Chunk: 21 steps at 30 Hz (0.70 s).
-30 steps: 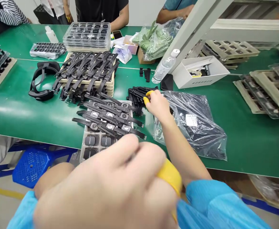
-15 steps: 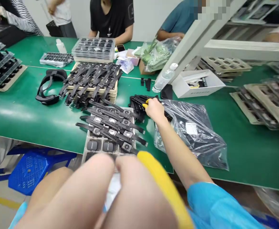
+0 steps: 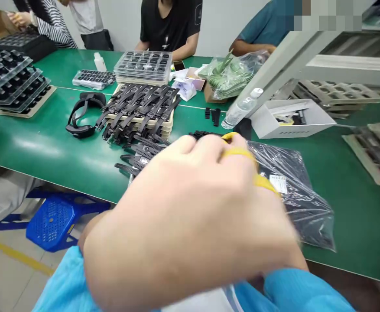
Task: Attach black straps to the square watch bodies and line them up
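My left hand (image 3: 190,208) fills the middle of the view, close to the camera and partly blurred. Its back faces me and its fingers, in yellow finger cots, curl away; whatever they hold is hidden. Behind it my right hand is covered; a strip of the right forearm and its blue sleeve (image 3: 306,290) show. Black watch straps (image 3: 198,134) peek out just past my left knuckles. To their right lies a clear plastic bag (image 3: 303,203) with dark contents and a white label. Watches with black straps (image 3: 141,158) on a tray are mostly covered by my left hand.
Stacked trays of strapped watches (image 3: 144,104) stand beyond, beside a black headset (image 3: 82,115). A water bottle (image 3: 241,108) and a white box (image 3: 290,119) are by a slanted post. Trays (image 3: 14,82) are piled at left. A blue stool (image 3: 51,221) is below. Co-workers sit opposite.
My left hand has risen from the lower middle and reached across to the right, now hiding my right hand and much of the near watch tray. The view has turned slightly left.
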Available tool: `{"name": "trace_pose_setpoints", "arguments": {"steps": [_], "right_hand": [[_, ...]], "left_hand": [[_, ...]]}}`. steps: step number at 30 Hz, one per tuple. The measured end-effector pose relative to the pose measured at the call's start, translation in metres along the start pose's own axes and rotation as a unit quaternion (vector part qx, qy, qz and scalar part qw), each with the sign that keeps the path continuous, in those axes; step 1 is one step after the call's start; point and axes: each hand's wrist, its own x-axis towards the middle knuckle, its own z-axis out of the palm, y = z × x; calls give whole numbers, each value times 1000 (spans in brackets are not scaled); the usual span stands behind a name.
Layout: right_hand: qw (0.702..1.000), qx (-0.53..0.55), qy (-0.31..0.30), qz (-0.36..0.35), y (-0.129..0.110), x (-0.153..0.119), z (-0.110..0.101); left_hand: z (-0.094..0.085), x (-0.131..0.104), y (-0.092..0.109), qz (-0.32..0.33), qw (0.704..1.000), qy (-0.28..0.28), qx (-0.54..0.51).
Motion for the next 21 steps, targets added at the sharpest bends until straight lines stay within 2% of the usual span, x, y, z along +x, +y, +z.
{"name": "trace_pose_setpoints", "arguments": {"steps": [1,3,5,6,9,11,14,21], "right_hand": [[999,25,19,12,-5,-5,-8],[994,94,59,24,-15,-20,-27],[963,240,125,11,-26,-40,-48],[949,278,151,-3,-30,-52,-58],[924,311,223,-2,-40,-87,-77],[926,317,202,26,-43,-106,-80],[933,331,127,61,-47,-126,-73],[918,374,-33,126,-51,-166,-50]], "left_hand": [[5,-1,-12,4,1000,8,-5],[31,-16,-37,26,1000,14,4],[71,-39,-61,39,998,-18,46],[94,-51,-71,30,997,-38,68],[154,-79,-88,-11,988,-64,140],[178,-90,-90,-39,981,-65,180],[189,-91,-87,-48,976,-76,199],[188,-76,-81,-35,963,-84,254]]}}
